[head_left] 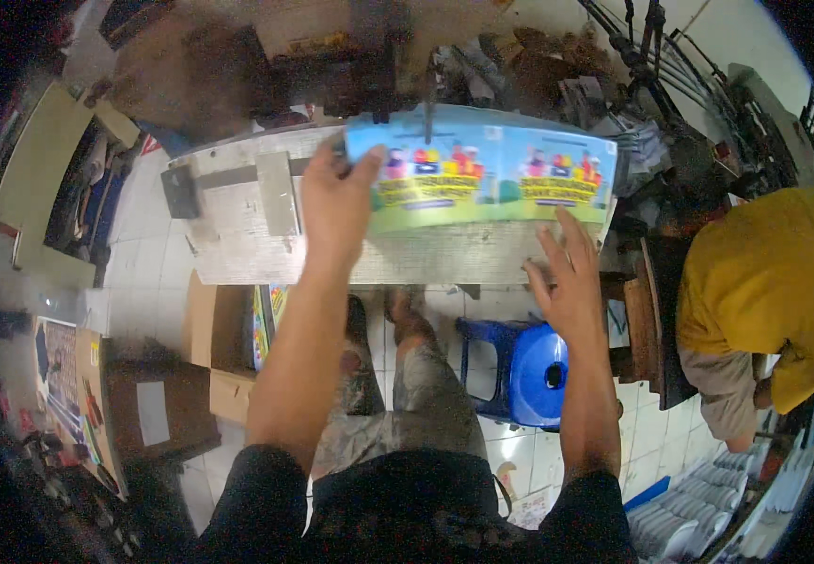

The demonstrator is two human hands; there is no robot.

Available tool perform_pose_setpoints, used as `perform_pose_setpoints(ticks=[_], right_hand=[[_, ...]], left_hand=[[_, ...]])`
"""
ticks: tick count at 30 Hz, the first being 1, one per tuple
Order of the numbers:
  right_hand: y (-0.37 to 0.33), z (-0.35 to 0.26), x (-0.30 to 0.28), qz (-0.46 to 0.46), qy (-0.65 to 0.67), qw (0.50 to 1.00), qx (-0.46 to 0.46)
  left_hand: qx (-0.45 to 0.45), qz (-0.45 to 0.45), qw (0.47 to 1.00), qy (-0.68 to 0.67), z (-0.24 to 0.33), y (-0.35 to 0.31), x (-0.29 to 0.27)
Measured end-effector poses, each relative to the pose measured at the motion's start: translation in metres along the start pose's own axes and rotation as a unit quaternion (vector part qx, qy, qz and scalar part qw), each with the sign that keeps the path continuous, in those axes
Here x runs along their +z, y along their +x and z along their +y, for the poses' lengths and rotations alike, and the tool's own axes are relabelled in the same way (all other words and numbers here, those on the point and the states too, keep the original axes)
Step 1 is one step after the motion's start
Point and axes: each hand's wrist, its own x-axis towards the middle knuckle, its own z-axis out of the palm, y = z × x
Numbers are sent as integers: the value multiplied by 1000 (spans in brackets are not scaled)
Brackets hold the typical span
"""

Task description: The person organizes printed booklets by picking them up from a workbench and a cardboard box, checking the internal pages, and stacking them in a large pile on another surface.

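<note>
A long printed sheet (496,193), light blue and green with two repeats of a colourful cartoon design, lies over the right part of a worn, pale work board (444,268). My left hand (339,202) grips the sheet's left edge, its thumb on top and its other fingers partly hidden. At the lower right edge of the sheet is my right hand (569,273), with fingers spread; whether a fingertip touches the paper I cannot tell. A thin upright rod (428,117) stands in front of the sheet's far edge.
A flat metal strip (278,193) and a dark block (180,192) rest on the board's left. Below stand an open carton (230,395) with printed sheets and a blue plastic stool (534,371). A person in a yellow top (759,291) bends at the right.
</note>
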Motion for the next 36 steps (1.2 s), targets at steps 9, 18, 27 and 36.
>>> perform_pose_setpoints(ticks=[9, 18, 27, 36], right_hand=[[-15, 16, -9, 33, 58, 994, 85], [76, 58, -5, 62, -162, 985, 16], [79, 55, 2, 67, -155, 985, 45], [65, 71, 9, 115, -249, 953, 125]], left_hand=[[191, 57, 948, 249, -9, 12, -20], [283, 40, 877, 387, 2, 13, -27], [287, 15, 888, 359, -3, 19, -37], [134, -2, 984, 117, 3, 16, -31]])
